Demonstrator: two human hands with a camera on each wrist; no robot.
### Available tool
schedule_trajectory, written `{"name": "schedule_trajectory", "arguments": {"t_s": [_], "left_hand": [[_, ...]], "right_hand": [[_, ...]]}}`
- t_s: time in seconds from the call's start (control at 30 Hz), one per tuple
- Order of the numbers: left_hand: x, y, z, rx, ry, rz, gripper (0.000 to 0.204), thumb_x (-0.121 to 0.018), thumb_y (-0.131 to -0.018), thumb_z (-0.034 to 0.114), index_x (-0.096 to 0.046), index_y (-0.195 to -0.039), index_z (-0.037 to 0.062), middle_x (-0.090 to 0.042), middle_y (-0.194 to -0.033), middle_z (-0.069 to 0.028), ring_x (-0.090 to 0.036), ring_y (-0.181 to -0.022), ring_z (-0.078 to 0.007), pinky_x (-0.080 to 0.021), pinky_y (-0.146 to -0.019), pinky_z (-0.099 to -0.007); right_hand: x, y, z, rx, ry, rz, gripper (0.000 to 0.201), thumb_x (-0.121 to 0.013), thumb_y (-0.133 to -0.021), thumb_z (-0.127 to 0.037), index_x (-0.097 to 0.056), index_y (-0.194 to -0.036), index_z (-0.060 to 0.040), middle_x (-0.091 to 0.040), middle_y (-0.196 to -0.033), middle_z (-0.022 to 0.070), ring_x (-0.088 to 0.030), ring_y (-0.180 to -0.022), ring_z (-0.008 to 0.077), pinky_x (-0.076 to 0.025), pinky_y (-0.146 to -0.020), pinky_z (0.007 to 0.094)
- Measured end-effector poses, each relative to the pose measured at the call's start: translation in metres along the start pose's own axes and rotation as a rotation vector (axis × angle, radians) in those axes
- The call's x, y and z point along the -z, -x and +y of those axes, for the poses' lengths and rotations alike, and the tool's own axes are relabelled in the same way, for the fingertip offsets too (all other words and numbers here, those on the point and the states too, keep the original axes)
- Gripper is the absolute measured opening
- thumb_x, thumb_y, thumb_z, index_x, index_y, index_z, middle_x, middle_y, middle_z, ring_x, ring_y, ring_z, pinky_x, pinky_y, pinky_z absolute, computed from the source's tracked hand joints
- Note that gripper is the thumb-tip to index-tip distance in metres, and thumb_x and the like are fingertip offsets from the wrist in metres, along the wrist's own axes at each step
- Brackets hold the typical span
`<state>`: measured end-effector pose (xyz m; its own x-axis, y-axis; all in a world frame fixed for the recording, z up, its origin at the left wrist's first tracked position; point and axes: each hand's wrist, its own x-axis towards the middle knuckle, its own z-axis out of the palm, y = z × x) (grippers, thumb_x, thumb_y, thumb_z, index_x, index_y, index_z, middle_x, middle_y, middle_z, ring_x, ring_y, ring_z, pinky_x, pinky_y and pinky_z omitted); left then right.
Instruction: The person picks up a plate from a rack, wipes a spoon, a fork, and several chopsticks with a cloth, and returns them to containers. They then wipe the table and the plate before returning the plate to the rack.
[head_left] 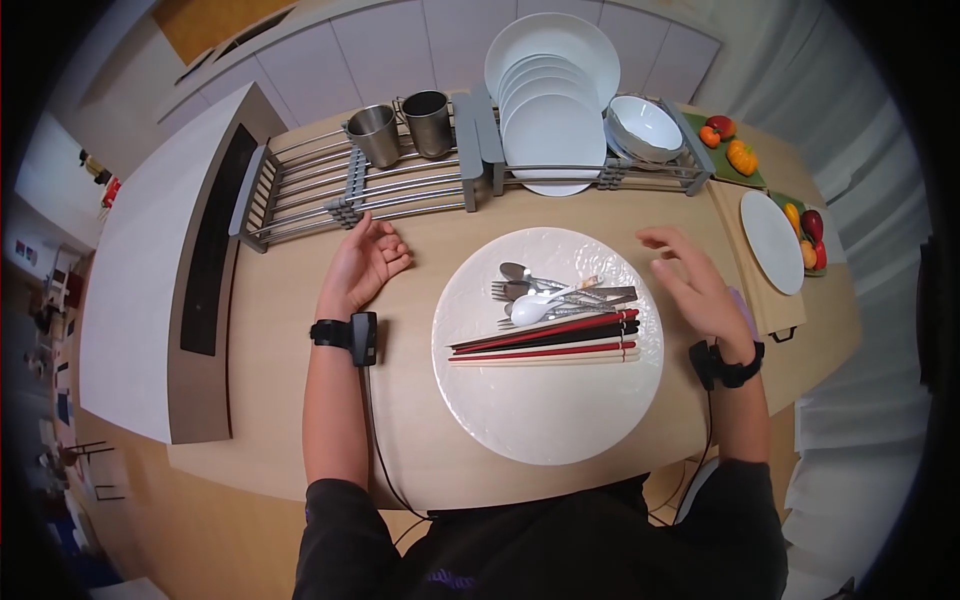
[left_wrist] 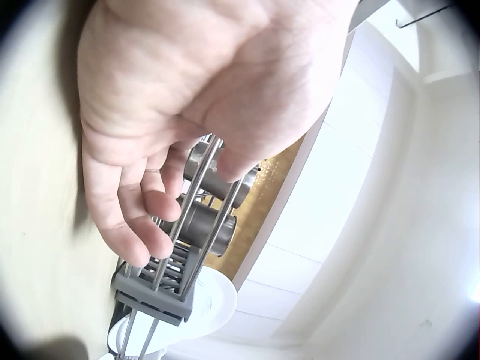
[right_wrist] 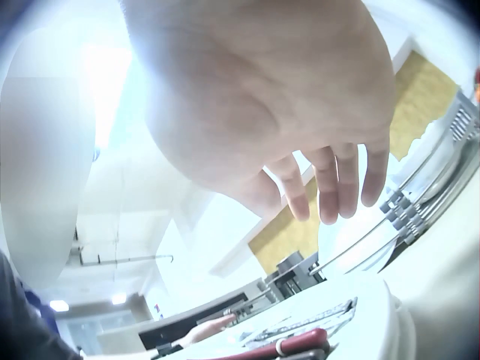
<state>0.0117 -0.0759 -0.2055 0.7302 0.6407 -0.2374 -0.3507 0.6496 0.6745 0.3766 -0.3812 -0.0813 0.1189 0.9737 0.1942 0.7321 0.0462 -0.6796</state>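
A large round white plate (head_left: 545, 420) lies in front of the person. Across it are red, black and cream chopsticks (head_left: 540, 353), laid side by side. Above these is a loose heap of metal forks and spoons (head_left: 514, 271), topped by a white spoon (head_left: 530, 310). To the plate's left, my left hand (head_left: 372, 262) is palm up near the rack, its fingers loosely bent and holding nothing. My right hand (head_left: 697, 285) hovers by the plate's right rim with relaxed fingers; the right wrist view shows nothing in its palm.
Behind the plate, a metal rack (head_left: 300, 190) carries two steel cups (head_left: 375, 138), upright white plates (head_left: 553, 135) and bowls (head_left: 645, 125). On the right are an oval white plate (head_left: 771, 243) on a wooden board and colourful produce (head_left: 741, 157). A white box-like unit (head_left: 150, 270) stands left.
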Motion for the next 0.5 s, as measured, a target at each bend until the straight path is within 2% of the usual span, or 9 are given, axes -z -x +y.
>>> {"name": "schedule_trajectory", "arguments": {"t_s": [0.1,0.2,0.23,0.33,0.5], "left_hand": [[0.0,0.0,-0.002,-0.009,0.045,-0.001,0.04,-0.048,-0.109,0.042,-0.059,-0.096,0.0058,-0.062,-0.082,-0.0076,-0.066,-0.084,-0.0242,-0.058,-0.083,-0.0391],[-0.004,-0.001,-0.004,0.0,0.011,-0.021,0.039,-0.048,-0.109,0.041,-0.06,-0.098,0.0059,-0.06,-0.082,-0.0065,-0.066,-0.085,-0.0243,-0.058,-0.083,-0.0392],[-0.006,0.001,-0.003,0.007,0.013,-0.017,0.039,-0.048,-0.109,0.042,-0.06,-0.098,0.0062,-0.061,-0.082,-0.0069,-0.066,-0.086,-0.0244,-0.058,-0.083,-0.0389],[-0.008,0.001,-0.004,-0.017,-0.015,-0.026,0.039,-0.048,-0.109,0.042,-0.06,-0.098,0.0068,-0.061,-0.084,-0.007,-0.065,-0.085,-0.0239,-0.058,-0.082,-0.038],[-0.006,-0.001,-0.004,0.001,0.005,-0.047,0.037,-0.048,-0.109,0.039,-0.06,-0.099,0.0062,-0.063,-0.085,-0.0066,-0.065,-0.085,-0.0227,-0.057,-0.082,-0.0371]], "right_hand": [[0.005,0.011,0.046,-0.163,-0.34,0.127,0.029,-0.047,-0.109,-0.019,-0.057,-0.13,-0.0029,-0.059,-0.103,0.0062,-0.059,-0.101,0.0181,-0.047,-0.094,0.0329],[0.007,0.018,0.09,-0.271,-0.974,0.085,0.034,-0.039,-0.113,-0.028,-0.056,-0.128,-0.0037,-0.054,-0.091,0.0013,-0.056,-0.087,0.0138,-0.047,-0.083,0.03],[0.002,0.016,0.088,-0.322,-1.056,0.12,0.04,-0.036,-0.113,-0.036,-0.056,-0.123,-0.0024,-0.047,-0.08,-0.0004,-0.051,-0.076,0.0133,-0.045,-0.076,0.0298],[-0.01,0.019,0.099,-0.445,-1.393,0.037,0.043,-0.036,-0.113,-0.04,-0.056,-0.12,-0.0023,-0.045,-0.077,-0.001,-0.049,-0.074,0.0131,-0.044,-0.074,0.029],[-0.022,0.02,0.119,-0.517,-1.37,0.024,0.04,-0.038,-0.113,-0.038,-0.056,-0.117,-0.0021,-0.044,-0.076,-0.001,-0.049,-0.073,0.0137,-0.044,-0.071,0.0299]]}}
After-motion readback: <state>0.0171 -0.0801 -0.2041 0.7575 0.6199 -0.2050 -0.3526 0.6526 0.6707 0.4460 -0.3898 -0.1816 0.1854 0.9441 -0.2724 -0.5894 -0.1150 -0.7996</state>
